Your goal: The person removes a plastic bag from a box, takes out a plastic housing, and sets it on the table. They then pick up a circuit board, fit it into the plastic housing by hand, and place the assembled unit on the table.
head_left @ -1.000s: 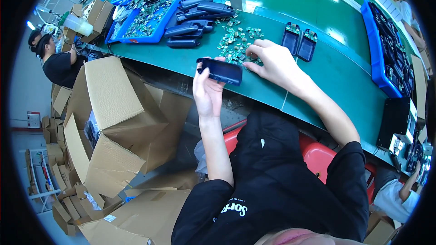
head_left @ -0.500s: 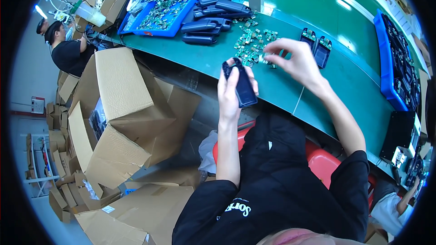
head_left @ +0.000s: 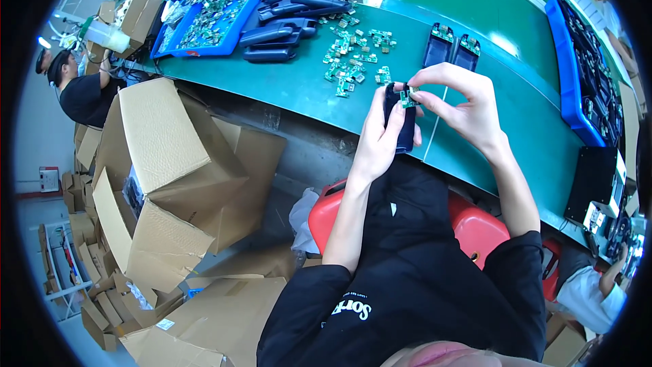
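Observation:
My left hand (head_left: 379, 137) is wrapped round a dark plastic housing (head_left: 406, 132), held above the bench's front edge. A small green circuit board (head_left: 407, 98) sits at the housing's upper end, pinched by the fingertips of my right hand (head_left: 462, 105). My left thumb lies close beside the board. Whether the board is seated in the housing I cannot tell. Several loose circuit boards (head_left: 353, 54) are scattered on the green bench (head_left: 309, 85) just beyond my hands. Two dark housings with green boards at their tops (head_left: 466, 53) lie behind my right hand.
Dark housings (head_left: 278, 30) are piled at the back left beside a blue tray (head_left: 227, 44) of circuit boards. Another blue tray (head_left: 567, 88) holds dark parts at the right. Open cardboard boxes (head_left: 166, 136) stand at my left. Other people (head_left: 88, 92) work nearby.
My right hand has moved from the loose boards to the housing's upper end, bringing a circuit board. My left hand has shifted right with the housing. The whole view has shifted slightly.

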{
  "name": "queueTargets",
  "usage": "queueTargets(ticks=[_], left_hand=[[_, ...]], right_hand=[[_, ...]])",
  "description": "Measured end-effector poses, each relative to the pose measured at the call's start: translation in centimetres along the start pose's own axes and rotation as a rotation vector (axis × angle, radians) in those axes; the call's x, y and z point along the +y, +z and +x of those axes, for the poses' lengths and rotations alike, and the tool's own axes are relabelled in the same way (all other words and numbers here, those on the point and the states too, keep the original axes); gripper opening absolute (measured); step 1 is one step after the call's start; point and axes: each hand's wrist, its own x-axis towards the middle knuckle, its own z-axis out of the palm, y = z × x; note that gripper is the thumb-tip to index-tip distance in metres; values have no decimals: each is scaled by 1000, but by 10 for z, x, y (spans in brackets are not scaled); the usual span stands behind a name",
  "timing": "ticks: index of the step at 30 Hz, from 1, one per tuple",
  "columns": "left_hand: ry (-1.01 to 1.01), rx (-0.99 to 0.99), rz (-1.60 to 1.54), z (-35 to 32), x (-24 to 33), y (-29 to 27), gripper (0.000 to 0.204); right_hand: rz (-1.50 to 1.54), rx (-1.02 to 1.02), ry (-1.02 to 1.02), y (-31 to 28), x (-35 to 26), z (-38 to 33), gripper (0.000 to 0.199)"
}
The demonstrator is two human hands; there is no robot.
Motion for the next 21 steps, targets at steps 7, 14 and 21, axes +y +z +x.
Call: queueTargets(ticks=[7,14,21], left_hand=[[-18,3,134,-2,2,4,34],[-1,9,209,-2,2,3,37],[-12,24,191,-1,1,3,36]], right_hand=[[-121,9,-71,8,10,-8,22],[-203,-3,-104,12,12,-10,22],[-225,3,-124,15,14,-11,22]])
